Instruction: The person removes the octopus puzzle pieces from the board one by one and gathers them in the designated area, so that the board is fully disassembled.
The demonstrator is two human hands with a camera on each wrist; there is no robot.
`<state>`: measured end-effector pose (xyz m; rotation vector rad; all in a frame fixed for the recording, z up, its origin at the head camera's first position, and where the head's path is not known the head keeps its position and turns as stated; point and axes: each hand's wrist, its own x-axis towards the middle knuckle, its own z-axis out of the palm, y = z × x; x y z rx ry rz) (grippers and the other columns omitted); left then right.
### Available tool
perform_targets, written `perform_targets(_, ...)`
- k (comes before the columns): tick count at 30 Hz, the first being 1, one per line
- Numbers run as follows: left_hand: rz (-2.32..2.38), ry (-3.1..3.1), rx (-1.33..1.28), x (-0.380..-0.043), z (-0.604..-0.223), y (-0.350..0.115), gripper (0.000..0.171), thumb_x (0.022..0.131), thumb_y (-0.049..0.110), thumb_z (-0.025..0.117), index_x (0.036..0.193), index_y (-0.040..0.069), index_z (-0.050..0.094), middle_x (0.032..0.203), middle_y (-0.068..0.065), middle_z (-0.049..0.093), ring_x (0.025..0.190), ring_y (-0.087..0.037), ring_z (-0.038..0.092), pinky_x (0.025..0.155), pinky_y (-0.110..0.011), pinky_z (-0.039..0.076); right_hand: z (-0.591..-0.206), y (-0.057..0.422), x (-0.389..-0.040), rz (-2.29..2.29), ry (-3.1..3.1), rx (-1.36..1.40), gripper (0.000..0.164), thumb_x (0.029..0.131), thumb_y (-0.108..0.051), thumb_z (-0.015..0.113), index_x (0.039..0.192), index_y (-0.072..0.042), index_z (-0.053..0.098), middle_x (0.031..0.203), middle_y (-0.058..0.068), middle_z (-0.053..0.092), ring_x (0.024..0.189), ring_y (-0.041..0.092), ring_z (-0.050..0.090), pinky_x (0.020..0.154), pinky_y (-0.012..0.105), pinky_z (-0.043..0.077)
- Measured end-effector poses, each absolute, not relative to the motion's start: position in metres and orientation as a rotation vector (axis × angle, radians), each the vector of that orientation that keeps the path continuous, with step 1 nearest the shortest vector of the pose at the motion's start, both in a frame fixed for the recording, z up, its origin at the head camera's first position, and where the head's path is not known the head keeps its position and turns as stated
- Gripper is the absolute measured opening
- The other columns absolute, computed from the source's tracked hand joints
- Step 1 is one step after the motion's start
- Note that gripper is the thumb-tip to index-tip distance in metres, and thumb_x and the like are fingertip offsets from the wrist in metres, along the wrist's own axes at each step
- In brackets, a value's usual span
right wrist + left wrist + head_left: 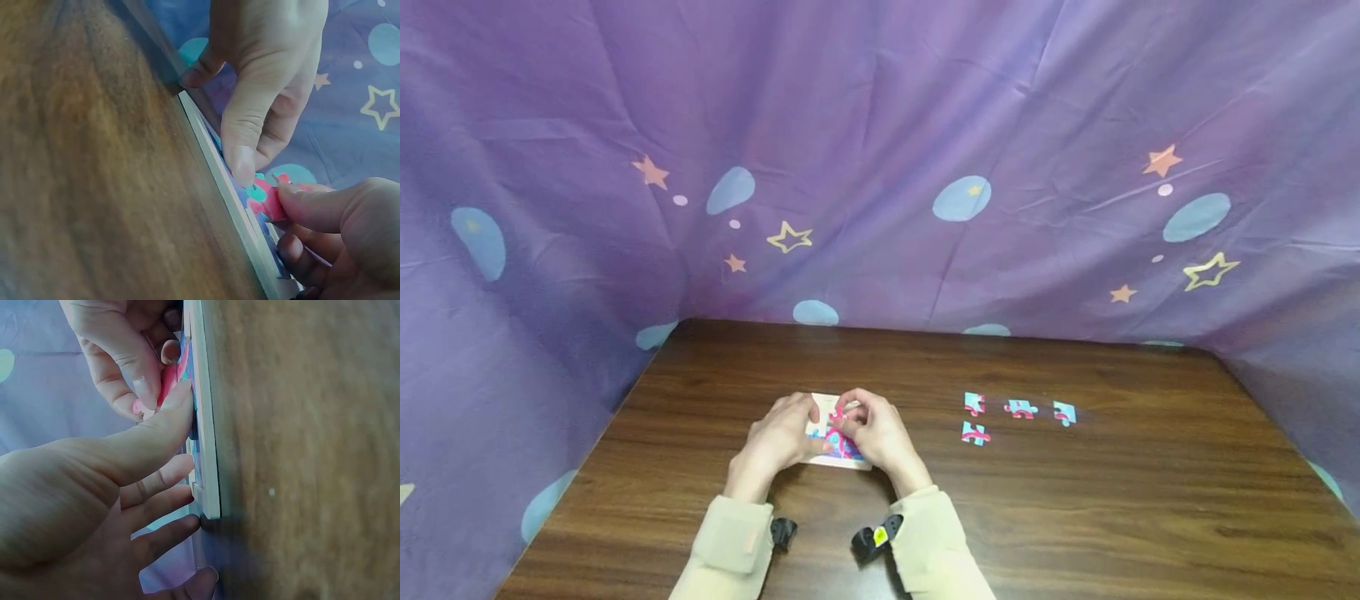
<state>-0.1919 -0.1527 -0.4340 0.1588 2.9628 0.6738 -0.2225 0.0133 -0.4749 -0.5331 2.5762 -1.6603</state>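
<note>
A small puzzle tray [838, 465] with a pale frame lies on the table in front of me. Blue, purple and pink pieces fill its near part, and a pale bare area shows at its far side. Between thumb and fingers my right hand [880, 433] pinches a pink puzzle piece [169, 382], held tilted over the tray. My left hand [778, 435] rests at the tray's left side, thumb [242, 164] on the puzzle by the pinched piece. Its other fingers [165, 503] stretch fairly straight along the tray's edge. My fingers partly hide the pinched piece.
Several loose puzzle pieces [975, 434], light blue and pink, lie on the brown wooden table [1112, 500] to the right of the tray. A purple cloth [880, 167] with stars and blue spots hangs behind the table and along its sides.
</note>
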Motion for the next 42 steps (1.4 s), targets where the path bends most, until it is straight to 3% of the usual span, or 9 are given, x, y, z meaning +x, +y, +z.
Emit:
perform_targets(10, 0.678, 2.952, 0.135, -0.191, -0.4335, -0.1496, 0.038, 0.075, 0.032, 0.084, 0.096, 0.015, 0.057, 0.106, -0.001, 0.056, 0.11, -0.025, 0.052, 0.082, -0.058, 0.048, -0.4729, 0.0154, -0.2202, -1.728, 2.518, -0.481, 0.02, 0.08, 0.007, 0.068, 0.095, -0.006, 0.064, 0.067, 0.002, 0.067, 0.06, 0.005, 0.055, 0.059, 0.022, 0.043)
perform_targets(21, 0.682, 2.947, 0.147, -0.1893, -0.4332, -0.1487, 0.037, 0.075, 0.03, 0.084, 0.095, 0.015, 0.057, 0.105, -0.001, 0.056, 0.109, -0.025, 0.053, 0.081, -0.059, 0.048, -0.4717, 0.0144, -0.22, -1.712, 2.502, -0.442, 0.017, 0.081, 0.005, 0.067, 0.095, -0.004, 0.063, 0.054, -0.004, 0.054, 0.047, 0.004, 0.041, 0.045, 0.019, 0.03)
perform_targets(26, 0.686, 2.943, 0.138, -0.1895, -0.4318, -0.1506, 0.037, 0.075, 0.03, 0.084, 0.095, 0.015, 0.057, 0.108, -0.002, 0.057, 0.11, -0.026, 0.052, 0.082, -0.06, 0.047, -0.4732, 0.0127, -0.2209, -1.724, 2.484, -0.447, 0.017, 0.083, 0.004, 0.068, 0.096, -0.005, 0.063, 0.053, -0.006, 0.051, 0.047, 0.004, 0.04, 0.045, 0.019, 0.03)
perform_targets(33, 0.698, 2.94, 0.132, -0.1921, -0.431, -0.151, 0.036, 0.076, 0.03, 0.084, 0.096, 0.015, 0.057, 0.113, -0.003, 0.057, 0.115, -0.027, 0.052, 0.082, -0.06, 0.047, -0.4708, 0.0124, -0.2235, -1.841, 2.339, -0.416, 0.015, 0.086, 0.004, 0.066, 0.1, -0.001, 0.062, 0.061, 0.002, 0.061, 0.054, 0.005, 0.049, 0.048, 0.019, 0.036)
perform_targets(42, 0.695, 2.944, 0.153, -0.1923, -0.4325, -0.1532, 0.036, 0.075, 0.028, 0.085, 0.095, 0.015, 0.057, 0.118, -0.005, 0.057, 0.117, -0.029, 0.051, 0.083, -0.062, 0.046, -0.468, 0.0103, -0.2236, -1.851, 2.321, -0.33, 0.016, 0.088, 0.003, 0.065, 0.103, 0.001, 0.062, 0.058, 0.001, 0.056, 0.052, 0.006, 0.047, 0.045, 0.018, 0.035)
